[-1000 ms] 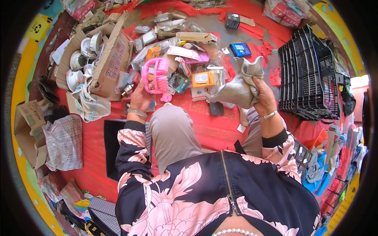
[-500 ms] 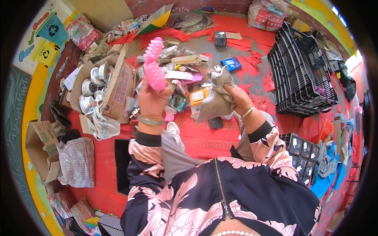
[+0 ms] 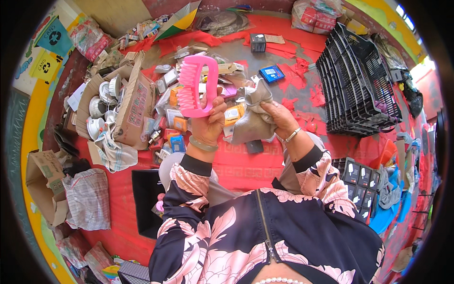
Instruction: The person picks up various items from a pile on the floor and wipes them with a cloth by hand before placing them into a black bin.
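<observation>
A pink scrub brush (image 3: 188,90) with a looped handle is raised in front of me, its bristles facing left. My left hand (image 3: 208,118) is closed round the lower end of that handle. To the right, my right hand (image 3: 282,118) pinches a crumpled grey-beige cloth (image 3: 250,126), which hangs down on its left side. Brush and cloth are apart. Beyond both hands lies a pile of small packaged goods, among them a yellow box (image 3: 233,114) partly behind the cloth and a blue pack (image 3: 272,74).
An open cardboard box (image 3: 134,111) of white cups stands at the left. Black plastic crates (image 3: 352,83) are stacked at the right, with small black boxes (image 3: 362,184) nearer me. A checked bag (image 3: 87,196) and a black bin-like thing (image 3: 144,203) are on the red floor covering.
My left hand has moved right, closer to the cloth, and has turned the brush so its looped handle shows. My right hand keeps the cloth, shifted slightly left in view.
</observation>
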Tool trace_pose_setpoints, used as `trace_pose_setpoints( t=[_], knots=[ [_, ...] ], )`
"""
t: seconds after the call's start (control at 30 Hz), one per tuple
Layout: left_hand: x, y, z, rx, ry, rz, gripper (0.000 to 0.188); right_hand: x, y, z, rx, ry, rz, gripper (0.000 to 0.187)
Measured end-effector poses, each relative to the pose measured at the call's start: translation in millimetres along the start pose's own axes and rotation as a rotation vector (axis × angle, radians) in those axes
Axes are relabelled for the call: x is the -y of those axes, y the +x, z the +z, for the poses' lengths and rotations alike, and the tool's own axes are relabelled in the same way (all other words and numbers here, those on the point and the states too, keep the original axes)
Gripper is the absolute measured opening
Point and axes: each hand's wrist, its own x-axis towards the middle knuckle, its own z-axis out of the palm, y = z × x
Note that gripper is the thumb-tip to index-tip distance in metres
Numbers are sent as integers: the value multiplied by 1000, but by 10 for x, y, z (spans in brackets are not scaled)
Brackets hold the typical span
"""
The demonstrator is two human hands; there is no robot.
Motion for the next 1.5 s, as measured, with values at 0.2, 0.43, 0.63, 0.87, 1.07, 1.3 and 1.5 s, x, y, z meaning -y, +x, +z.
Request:
trace_pose_setpoints(
  t=[0.2,0.43,0.63,0.87,1.07,1.3,1.5],
  knots=[
    [10,-41,13,11,29,-5,40,-6,17,-9,8,0,3,28],
    [-158,-103,-299,-241,470,162,32,138,-66,-124,-105,-2,-97,24],
    [-39,-484,-1725,-1000,810,270,28,415,-91,-525,-451,301,-368,24],
    [226,-815,-2941,-1371,820,-4,26,599,-230,-812,-554,413,-556,28],
    [161,68,-2987,-1084,1334,-161,24,681,-280,-667,-600,442,-476,28],
    [192,1166,-2925,-979,1924,-275,36,674,-299,-656,-552,446,-375,31],
    [-83,1035,-3796,-940,1817,127,36,650,-193,-484,-522,371,-320,32]
  ],
)
